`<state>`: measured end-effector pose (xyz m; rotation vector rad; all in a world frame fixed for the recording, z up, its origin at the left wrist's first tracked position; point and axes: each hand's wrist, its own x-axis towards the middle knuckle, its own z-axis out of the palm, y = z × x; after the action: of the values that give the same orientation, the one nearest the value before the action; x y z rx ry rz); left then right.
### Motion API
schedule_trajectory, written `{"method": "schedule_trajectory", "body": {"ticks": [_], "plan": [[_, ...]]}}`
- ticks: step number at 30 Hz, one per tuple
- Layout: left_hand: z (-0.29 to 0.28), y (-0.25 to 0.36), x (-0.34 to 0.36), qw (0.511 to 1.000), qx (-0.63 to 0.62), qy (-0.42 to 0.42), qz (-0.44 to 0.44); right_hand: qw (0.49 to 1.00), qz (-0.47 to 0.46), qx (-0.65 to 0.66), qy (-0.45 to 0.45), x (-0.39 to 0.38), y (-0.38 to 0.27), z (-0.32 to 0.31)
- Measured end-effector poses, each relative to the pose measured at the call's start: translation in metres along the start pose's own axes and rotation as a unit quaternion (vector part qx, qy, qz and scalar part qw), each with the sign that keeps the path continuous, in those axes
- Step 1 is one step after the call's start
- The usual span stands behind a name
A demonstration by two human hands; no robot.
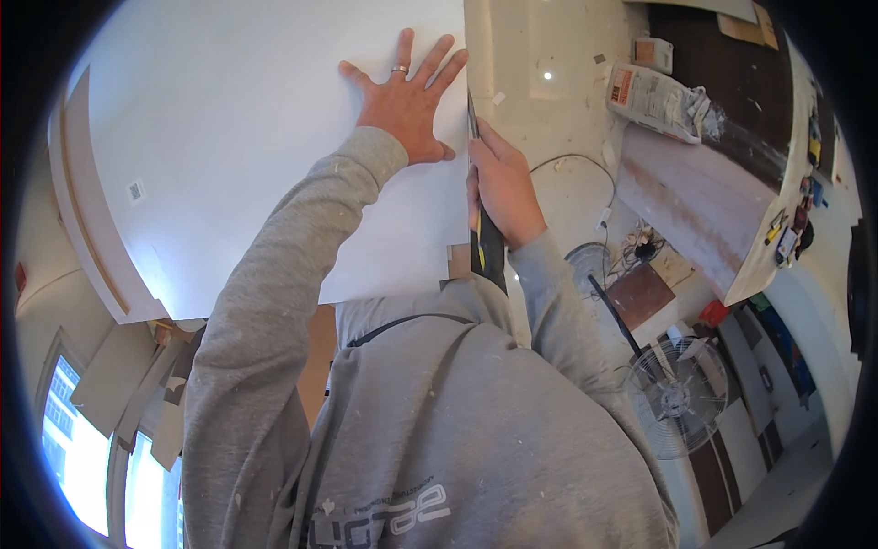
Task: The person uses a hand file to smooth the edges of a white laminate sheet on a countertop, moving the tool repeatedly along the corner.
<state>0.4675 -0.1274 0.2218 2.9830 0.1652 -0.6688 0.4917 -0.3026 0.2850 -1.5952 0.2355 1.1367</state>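
Note:
A large white board (210, 137) fills the upper left, with a small square label (136, 190) on it. My left hand (404, 105) lies flat on the board near its right edge, fingers spread, a ring on one finger. My right hand (501, 183) is closed on a long dark tool (487, 256) with a yellow stripe, held upright against that edge; much of the tool is hidden by the hand and board, so I cannot tell its kind. A small brownish piece (458, 263) shows at the board's lower right corner.
On the right stand a pale pink-topped bench (686, 206) with small tools along its edge, a bag (649, 101) and a white container (653, 55). A standing fan (677, 398), cables and a brown panel (640, 297) are at lower right, windows (73, 430) at lower left.

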Motion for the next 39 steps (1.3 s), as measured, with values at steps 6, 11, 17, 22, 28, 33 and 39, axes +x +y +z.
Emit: {"method": "schedule_trajectory", "body": {"ticks": [6,11,17,22,28,33,39], "plan": [[0.0,0.003,0.007,1.0,-0.009,0.021,0.007,0.999,0.01,0.012,0.047,0.017,0.018,0.0],[0.0,0.002,-0.002,1.0,-0.002,0.004,0.002,1.0,0.014,0.012,0.009,-0.004,0.01,-0.003],[-0.007,0.007,0.001,1.0,-0.007,-0.015,0.008,0.999,0.008,-0.001,0.034,0.02,0.026,-0.008],[-0.004,-0.001,-0.001,1.0,-0.007,-0.005,0.001,1.0,0.006,0.005,0.016,-0.008,0.015,0.001],[-0.003,0.003,0.004,1.0,-0.013,-0.001,0.007,0.999,0.028,-0.021,0.02,0.017,0.047,-0.014],[-0.002,0.001,0.0,1.0,-0.004,-0.009,0.003,1.0,0.015,-0.008,0.009,-0.024,0.012,-0.001],[-0.003,0.003,0.002,1.0,-0.005,-0.006,0.003,1.0,0.024,-0.013,0.009,0.006,0.031,-0.01]]}}
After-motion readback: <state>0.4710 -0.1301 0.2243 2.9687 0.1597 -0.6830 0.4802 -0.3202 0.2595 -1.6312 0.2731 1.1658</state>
